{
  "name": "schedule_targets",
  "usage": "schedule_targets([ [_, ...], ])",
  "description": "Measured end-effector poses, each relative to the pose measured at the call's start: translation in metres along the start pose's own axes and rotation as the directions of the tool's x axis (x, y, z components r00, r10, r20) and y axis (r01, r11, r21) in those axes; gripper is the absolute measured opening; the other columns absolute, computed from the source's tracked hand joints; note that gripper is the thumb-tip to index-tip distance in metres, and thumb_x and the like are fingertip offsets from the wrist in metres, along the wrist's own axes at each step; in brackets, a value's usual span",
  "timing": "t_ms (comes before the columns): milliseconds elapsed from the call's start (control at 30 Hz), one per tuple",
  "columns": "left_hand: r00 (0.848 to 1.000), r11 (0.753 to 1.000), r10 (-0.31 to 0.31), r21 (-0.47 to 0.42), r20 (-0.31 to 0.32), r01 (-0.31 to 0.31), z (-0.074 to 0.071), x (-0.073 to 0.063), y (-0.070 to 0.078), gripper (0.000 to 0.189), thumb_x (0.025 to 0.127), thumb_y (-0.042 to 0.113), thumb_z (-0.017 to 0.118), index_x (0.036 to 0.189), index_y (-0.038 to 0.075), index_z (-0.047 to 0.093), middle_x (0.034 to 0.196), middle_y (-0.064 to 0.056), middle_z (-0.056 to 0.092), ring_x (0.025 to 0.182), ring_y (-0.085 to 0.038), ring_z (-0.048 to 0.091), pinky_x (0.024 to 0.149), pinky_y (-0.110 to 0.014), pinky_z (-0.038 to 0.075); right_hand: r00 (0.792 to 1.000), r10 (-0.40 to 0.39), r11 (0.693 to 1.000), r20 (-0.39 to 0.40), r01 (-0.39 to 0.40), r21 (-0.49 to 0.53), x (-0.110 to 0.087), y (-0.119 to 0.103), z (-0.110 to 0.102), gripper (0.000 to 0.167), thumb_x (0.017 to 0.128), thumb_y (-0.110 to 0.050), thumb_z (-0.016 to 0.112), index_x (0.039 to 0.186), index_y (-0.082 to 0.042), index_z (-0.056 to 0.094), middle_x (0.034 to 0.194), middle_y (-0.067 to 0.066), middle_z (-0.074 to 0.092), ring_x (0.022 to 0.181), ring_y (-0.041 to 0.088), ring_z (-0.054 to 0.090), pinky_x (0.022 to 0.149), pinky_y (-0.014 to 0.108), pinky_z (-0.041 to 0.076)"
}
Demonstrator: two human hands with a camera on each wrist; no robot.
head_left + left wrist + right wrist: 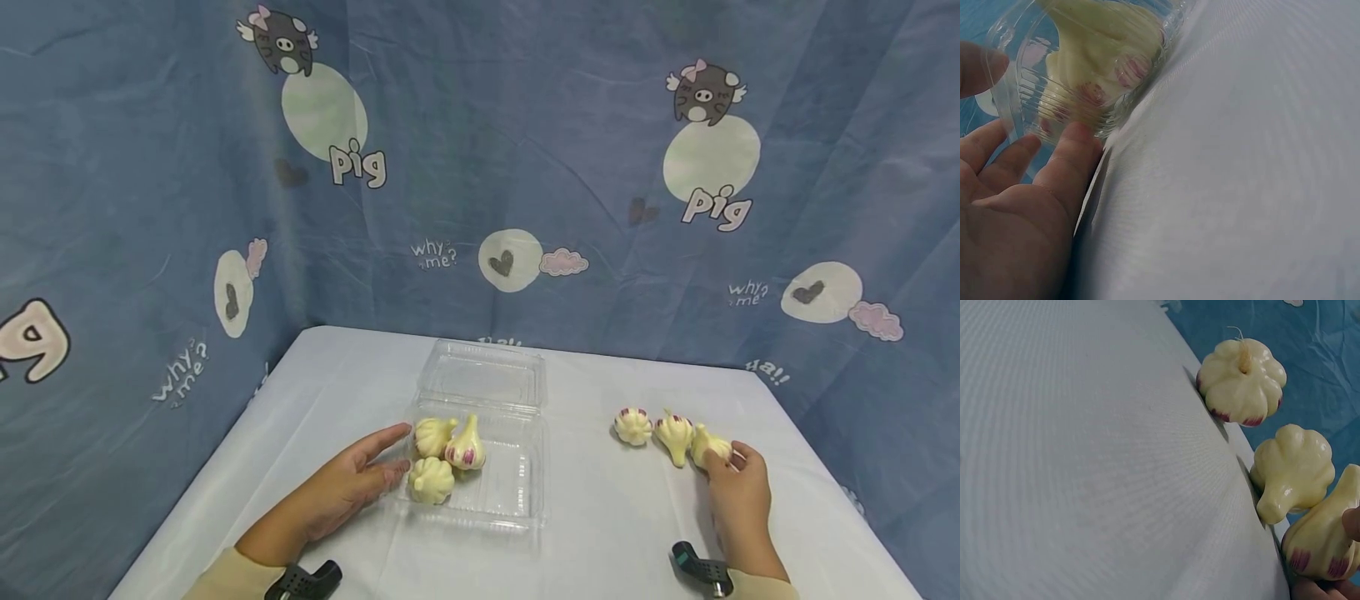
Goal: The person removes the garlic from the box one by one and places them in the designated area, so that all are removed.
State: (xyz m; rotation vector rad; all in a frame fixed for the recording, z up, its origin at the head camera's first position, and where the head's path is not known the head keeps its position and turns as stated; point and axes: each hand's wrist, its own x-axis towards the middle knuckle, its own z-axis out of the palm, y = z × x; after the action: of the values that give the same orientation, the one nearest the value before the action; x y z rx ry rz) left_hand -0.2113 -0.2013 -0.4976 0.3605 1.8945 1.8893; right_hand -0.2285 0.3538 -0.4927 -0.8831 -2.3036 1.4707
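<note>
My left hand [352,483] is at the left side of a hinged clear plastic box [517,479], its fingers spread loosely; in the left wrist view, its fingertips [1075,134] are right at the ribbed wall. Inside the box, on the left, sit three garlic bulbs [432,481], pale yellow with some purple-red marks. On the right of the table, three more bulbs lie in a row. My right hand [741,492] pinches the rightmost garlic bulb [707,447] between thumb and fingers. Beside it are the middle bulb [674,433] and the left bulb [633,426].
The box's lid [483,375] lies folded back behind it. A white cloth covers the table [585,517], and a blue printed curtain [480,167] hangs behind and along its sides. Both wrists carry dark straps with camera mounts [701,567].
</note>
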Motion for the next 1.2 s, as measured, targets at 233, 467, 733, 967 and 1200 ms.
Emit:
schedule_targets([
  [233,1.000,1.000,-0.004,0.008,0.001,0.004,0.001,-0.001,0.001,0.075,0.105,0.018,0.062,0.168,0.014,0.021,0.176,-0.014,0.003,0.156,-0.044,0.027,0.125,-0.062,0.022,1.000,0.024,1.000,-0.015,-0.024,-0.019,-0.002,-0.001,0.001,0.073,0.107,-0.029,0.051,0.165,0.001,0.018,0.163,0.035,0.028,0.148,0.053,0.035,0.115,0.058,0.042],
  [467,1.000,1.000,0.003,0.003,0.013,-0.003,0.001,0.000,0.001,0.076,0.105,0.018,0.062,0.168,0.013,0.019,0.176,-0.015,0.001,0.156,-0.045,0.027,0.125,-0.064,0.020,0.999,0.035,0.999,-0.011,-0.036,-0.034,-0.003,-0.004,-0.001,0.074,0.108,-0.033,0.050,0.165,-0.001,0.016,0.163,0.034,0.028,0.147,0.051,0.037,0.114,0.057,0.045],
  [733,1.000,1.000,0.006,0.003,0.021,-0.007,0.000,0.000,0.001,0.076,0.105,0.017,0.061,0.168,0.014,0.019,0.176,-0.015,0.001,0.156,-0.043,0.027,0.125,-0.058,0.026,0.999,0.039,0.998,-0.001,-0.039,-0.042,-0.002,-0.003,-0.001,0.080,0.107,-0.036,0.054,0.166,0.000,0.014,0.164,0.037,0.024,0.147,0.054,0.036,0.113,0.057,0.045],
  [967,0.999,1.000,0.014,-0.003,0.044,-0.014,-0.002,0.000,0.000,0.075,0.106,0.017,0.060,0.169,0.016,0.018,0.176,-0.014,-0.003,0.156,-0.045,0.024,0.125,-0.056,0.027,1.000,0.019,1.000,-0.005,-0.019,-0.025,-0.006,-0.007,-0.002,0.084,0.105,-0.038,0.058,0.166,0.000,0.014,0.164,0.036,0.025,0.148,0.053,0.035,0.115,0.057,0.044],
  [1200,0.999,1.000,0.009,0.005,0.040,-0.009,-0.002,0.000,0.000,0.077,0.106,0.017,0.061,0.169,0.016,0.017,0.176,-0.013,-0.003,0.157,-0.045,0.024,0.125,-0.057,0.028,0.995,-0.077,0.996,-0.060,0.074,-0.056,-0.013,-0.017,-0.002,0.083,0.103,-0.040,0.060,0.164,0.000,0.021,0.166,0.034,0.023,0.153,0.054,0.022,0.122,0.067,0.026],
])
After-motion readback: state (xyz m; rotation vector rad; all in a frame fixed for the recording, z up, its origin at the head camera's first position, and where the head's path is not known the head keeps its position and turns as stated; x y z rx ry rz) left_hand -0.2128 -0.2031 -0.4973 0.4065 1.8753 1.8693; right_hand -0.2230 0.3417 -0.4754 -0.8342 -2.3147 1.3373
